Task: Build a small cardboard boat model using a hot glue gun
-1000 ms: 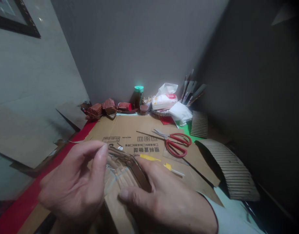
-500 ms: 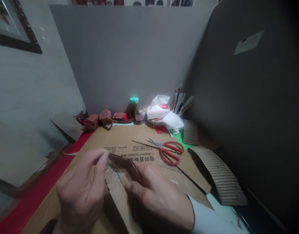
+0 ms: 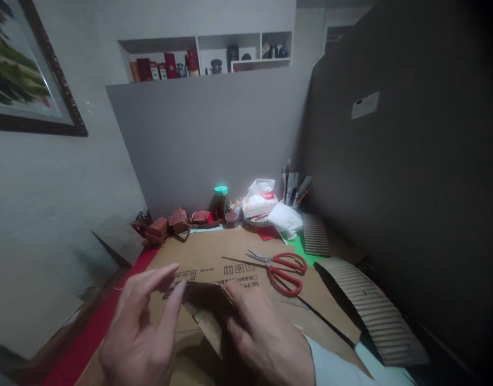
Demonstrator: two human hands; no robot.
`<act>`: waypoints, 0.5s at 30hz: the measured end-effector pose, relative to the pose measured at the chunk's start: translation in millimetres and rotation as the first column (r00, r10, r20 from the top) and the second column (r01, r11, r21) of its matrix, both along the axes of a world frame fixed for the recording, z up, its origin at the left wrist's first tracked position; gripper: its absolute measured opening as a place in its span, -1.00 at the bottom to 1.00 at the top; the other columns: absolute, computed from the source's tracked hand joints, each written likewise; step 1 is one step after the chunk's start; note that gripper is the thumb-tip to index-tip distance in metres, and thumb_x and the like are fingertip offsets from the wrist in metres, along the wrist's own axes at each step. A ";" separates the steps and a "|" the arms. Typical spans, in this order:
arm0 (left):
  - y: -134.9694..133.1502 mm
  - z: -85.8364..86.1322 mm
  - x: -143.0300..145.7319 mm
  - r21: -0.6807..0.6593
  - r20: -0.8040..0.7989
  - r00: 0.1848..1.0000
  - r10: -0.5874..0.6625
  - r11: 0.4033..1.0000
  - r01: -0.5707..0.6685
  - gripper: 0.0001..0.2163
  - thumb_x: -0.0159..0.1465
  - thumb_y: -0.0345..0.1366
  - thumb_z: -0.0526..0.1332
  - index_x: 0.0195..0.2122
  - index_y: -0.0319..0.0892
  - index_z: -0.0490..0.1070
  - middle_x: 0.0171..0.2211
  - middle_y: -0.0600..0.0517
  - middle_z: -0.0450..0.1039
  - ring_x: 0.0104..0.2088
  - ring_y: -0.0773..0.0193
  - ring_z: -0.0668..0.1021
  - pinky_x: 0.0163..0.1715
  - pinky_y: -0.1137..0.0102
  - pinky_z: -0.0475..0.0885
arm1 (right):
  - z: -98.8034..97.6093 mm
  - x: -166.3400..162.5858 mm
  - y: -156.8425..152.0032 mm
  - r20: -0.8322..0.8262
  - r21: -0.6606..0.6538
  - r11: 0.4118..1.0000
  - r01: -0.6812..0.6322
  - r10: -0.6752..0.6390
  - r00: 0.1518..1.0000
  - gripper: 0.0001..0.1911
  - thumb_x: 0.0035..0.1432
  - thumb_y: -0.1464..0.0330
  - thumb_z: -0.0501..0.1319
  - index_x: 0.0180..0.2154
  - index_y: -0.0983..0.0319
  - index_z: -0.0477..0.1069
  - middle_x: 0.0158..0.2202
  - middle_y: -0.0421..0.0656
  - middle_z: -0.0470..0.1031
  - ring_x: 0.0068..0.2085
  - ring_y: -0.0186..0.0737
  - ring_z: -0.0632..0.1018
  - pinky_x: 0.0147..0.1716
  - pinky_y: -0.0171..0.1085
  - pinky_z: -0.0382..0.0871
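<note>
Near the worktop's front edge, the left hand (image 3: 139, 332) and right hand (image 3: 266, 338) pinch a light, bendable cardboard piece (image 3: 204, 311) between clamped fingers, best gripped along its stiffer folded edges.

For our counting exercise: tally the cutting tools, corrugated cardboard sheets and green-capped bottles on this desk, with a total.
Scissors: 1
Corrugated cardboard sheets: 2 (large, small)
Green-capped bottle: 1
Total: 4
</note>
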State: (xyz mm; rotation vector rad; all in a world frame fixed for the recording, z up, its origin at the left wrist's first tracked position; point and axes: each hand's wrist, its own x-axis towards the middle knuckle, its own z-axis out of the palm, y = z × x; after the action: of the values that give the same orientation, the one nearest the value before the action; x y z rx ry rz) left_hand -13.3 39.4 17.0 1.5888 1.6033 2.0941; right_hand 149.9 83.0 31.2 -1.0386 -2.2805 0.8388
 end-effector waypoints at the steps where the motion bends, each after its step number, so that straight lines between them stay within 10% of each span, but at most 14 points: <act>1: -0.9 -0.6 0.9 0.055 -0.068 0.996 0.058 0.997 -0.054 -0.76 0.15 -0.34 0.36 -0.15 0.06 0.50 -0.21 0.12 0.40 -0.19 0.27 0.43 -0.07 0.38 0.27 | 0.7 -0.2 -0.2 0.011 0.012 1.000 0.008 -0.008 1.000 -0.81 0.03 0.52 0.11 -0.28 0.22 0.38 -0.31 -0.03 0.54 -0.28 -0.09 0.53 -0.33 -0.26 0.31; 9: 1.2 7.2 -0.6 -0.035 0.448 0.869 -0.209 0.967 0.251 -0.68 0.01 -0.08 0.45 -0.20 0.07 0.52 -0.35 0.18 0.52 -0.24 0.41 0.53 -0.21 0.72 0.44 | 4.6 1.1 3.2 0.089 0.059 0.997 0.047 -0.052 0.995 -0.80 -0.04 0.57 0.12 -0.31 0.25 0.33 -0.34 -0.05 0.52 -0.34 -0.13 0.50 -0.41 -0.31 0.18; 15: 6.4 11.4 -13.6 0.094 0.567 0.791 -0.228 0.972 0.214 -0.80 0.08 -0.15 0.40 -0.28 -0.03 0.58 -0.29 0.13 0.61 -0.37 0.36 0.57 -0.24 0.63 0.53 | 11.6 3.0 5.5 0.077 0.065 0.995 0.078 -0.083 0.994 -0.83 0.02 0.56 0.10 -0.30 0.25 0.32 -0.34 -0.06 0.52 -0.38 -0.13 0.48 -0.43 -0.29 0.21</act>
State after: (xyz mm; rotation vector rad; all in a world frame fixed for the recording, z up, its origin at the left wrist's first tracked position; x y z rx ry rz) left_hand -26.9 45.9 28.4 0.9334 1.1231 2.1713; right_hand 152.8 88.5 42.8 -1.1466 -2.2977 0.7012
